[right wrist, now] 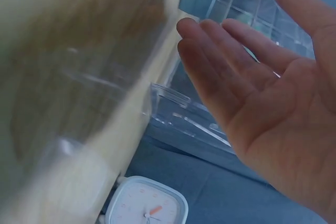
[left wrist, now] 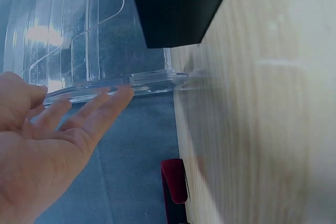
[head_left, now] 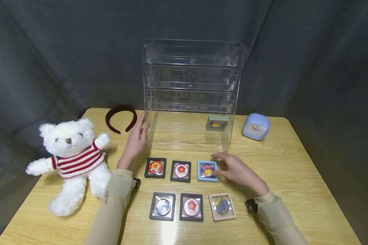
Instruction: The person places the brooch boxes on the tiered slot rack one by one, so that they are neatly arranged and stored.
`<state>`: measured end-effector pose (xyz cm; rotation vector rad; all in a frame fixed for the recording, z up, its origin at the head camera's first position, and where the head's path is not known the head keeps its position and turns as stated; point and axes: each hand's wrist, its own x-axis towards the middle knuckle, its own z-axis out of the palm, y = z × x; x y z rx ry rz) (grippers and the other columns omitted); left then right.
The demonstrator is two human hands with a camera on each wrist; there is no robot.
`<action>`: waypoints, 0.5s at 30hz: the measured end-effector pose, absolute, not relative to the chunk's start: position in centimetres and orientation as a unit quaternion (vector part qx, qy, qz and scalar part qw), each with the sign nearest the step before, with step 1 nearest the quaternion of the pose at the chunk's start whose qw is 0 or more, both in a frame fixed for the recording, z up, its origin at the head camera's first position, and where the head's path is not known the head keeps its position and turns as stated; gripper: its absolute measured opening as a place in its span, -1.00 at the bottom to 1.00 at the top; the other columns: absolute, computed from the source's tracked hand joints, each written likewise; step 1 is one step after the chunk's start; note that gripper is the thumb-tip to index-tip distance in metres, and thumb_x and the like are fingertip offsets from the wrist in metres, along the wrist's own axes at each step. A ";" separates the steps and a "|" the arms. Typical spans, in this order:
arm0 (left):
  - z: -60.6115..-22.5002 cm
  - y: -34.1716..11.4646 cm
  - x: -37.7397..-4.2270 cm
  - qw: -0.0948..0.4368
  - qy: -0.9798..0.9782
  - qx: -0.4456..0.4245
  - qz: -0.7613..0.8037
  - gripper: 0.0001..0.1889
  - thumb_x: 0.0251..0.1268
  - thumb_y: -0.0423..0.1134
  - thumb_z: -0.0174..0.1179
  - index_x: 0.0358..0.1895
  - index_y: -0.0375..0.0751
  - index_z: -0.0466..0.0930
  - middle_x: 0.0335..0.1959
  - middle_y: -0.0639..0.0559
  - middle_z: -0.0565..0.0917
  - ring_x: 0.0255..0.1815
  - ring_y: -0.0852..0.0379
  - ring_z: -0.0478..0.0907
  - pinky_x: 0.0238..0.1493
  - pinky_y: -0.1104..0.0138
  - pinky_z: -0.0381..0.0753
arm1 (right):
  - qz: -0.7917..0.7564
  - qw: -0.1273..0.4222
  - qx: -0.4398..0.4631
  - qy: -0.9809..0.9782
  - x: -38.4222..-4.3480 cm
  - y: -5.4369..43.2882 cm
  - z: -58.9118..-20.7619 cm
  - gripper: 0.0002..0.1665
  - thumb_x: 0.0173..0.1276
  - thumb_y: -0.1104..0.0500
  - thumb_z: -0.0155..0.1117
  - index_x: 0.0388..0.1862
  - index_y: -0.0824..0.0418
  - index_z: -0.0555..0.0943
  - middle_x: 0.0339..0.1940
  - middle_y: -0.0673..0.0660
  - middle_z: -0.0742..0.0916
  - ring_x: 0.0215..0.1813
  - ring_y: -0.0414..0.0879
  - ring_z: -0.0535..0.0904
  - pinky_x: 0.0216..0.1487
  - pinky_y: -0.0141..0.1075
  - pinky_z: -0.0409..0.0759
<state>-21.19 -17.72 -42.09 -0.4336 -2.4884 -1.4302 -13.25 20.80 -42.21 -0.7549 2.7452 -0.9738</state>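
Note:
My left hand (head_left: 137,137) lies along the left side of a clear acrylic display rack (head_left: 192,112), its fingers nearly straight against the panel. In the left wrist view the fingertips (left wrist: 124,92) meet the rack's edge. My right hand (head_left: 237,170) hovers at a light-blue framed badge (head_left: 207,171) with a bear picture. Its thumb overlaps the frame's right edge in the head view, while the right wrist view shows the fingers (right wrist: 210,72) extended and the palm bare. Inside the rack, on the lowest level at right, stands a green framed badge (head_left: 217,123).
Several more framed badges lie before the rack: a red one (head_left: 155,167), two flower ones (head_left: 180,171), a blue-white one (head_left: 162,206) and a pink-framed one (head_left: 222,206). A white teddy bear (head_left: 76,153) and dark red headband (head_left: 121,108) are left, a blue clock (head_left: 256,126) right.

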 end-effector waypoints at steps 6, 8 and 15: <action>-42.1 -17.7 -21.4 0.124 -0.849 -0.156 -0.490 -0.37 0.78 -0.41 -0.13 0.77 -0.18 -0.01 0.69 -0.29 0.19 0.32 -0.45 0.54 0.12 -0.12 0.54 | -0.300 0.063 -0.252 0.918 -13.2 20.5 -42.5 -0.25 0.23 0.13 0.70 0.32 0.45 0.64 0.20 0.34 0.75 0.20 0.23 0.67 0.27 0.17 0.59; -42.1 -17.8 -21.4 0.123 -0.851 -0.157 -0.486 -0.37 0.79 -0.41 -0.14 0.77 -0.17 -0.01 0.70 -0.28 0.18 0.37 -0.43 0.51 0.16 -0.13 0.54 | -0.295 0.066 -0.258 0.917 -13.2 20.3 -42.5 -0.22 0.20 0.11 0.72 0.32 0.46 0.64 0.22 0.36 0.74 0.24 0.27 0.66 0.31 0.18 0.56; -42.2 -17.8 -21.2 0.122 -0.856 -0.153 -0.478 -0.37 0.79 -0.41 -0.13 0.77 -0.20 -0.02 0.70 -0.28 0.18 0.08 -0.37 0.66 0.07 -0.06 0.56 | -0.273 0.085 -0.275 0.918 -13.0 20.0 -42.4 -0.13 0.13 0.06 0.77 0.33 0.46 0.63 0.22 0.35 0.72 0.22 0.25 0.66 0.31 0.17 0.56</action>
